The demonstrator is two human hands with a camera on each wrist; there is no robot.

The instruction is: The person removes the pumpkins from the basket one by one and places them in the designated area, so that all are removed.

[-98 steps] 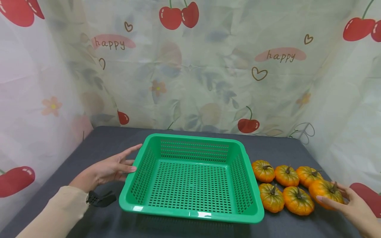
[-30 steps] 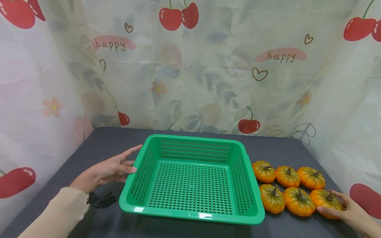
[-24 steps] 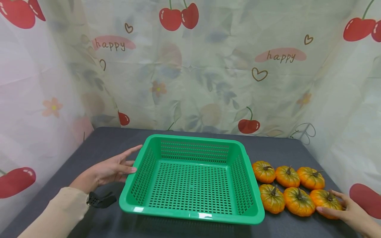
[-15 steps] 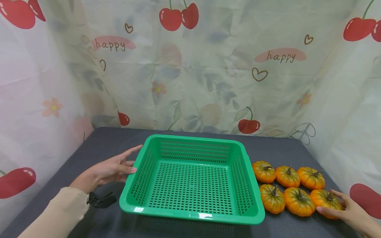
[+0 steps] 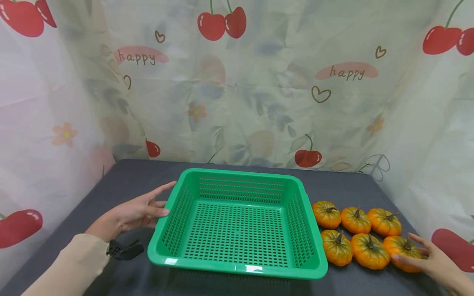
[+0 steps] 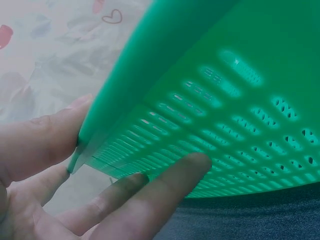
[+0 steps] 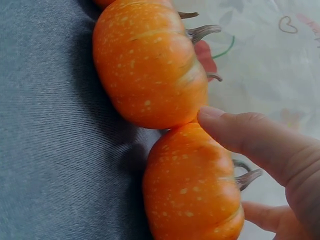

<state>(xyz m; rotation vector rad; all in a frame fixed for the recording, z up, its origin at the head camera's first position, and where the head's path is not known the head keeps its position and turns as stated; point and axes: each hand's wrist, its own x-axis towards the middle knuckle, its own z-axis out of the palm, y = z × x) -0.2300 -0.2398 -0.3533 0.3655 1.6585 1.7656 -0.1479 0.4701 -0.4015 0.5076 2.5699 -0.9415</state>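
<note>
A green plastic basket [image 5: 237, 269] with slotted sides stands in the middle of the table, with nothing inside. At its left side my left hand [image 5: 138, 211] touches the rim, fingers extended; in the left wrist view, some fingers [image 6: 165, 195] reach beneath the rim along the outer wall. Right of the basket sit several small orange pumpkins in two rows. My right hand [image 5: 431, 259] is at the front-right pumpkin [image 5: 401, 248], its thumb and fingers spread around it. In the right wrist view, the straight thumb [image 7: 250, 135] lies over this pumpkin [image 7: 190, 187], beside the neighbouring pumpkin [image 7: 150, 65].
A dark cloth [image 5: 148, 168] covers the table. Patterned curtains [image 5: 237, 102] with cherries hang behind it and on both sides. A thin wire loop [image 5: 377, 164] shows near the back right corner. A black band [image 5: 125, 250] is on my left wrist.
The pumpkin in my right hand has come down onto the table, completing the front row's right end. Just now the right hand has risen slightly from it. The left hand stays at the basket.
</note>
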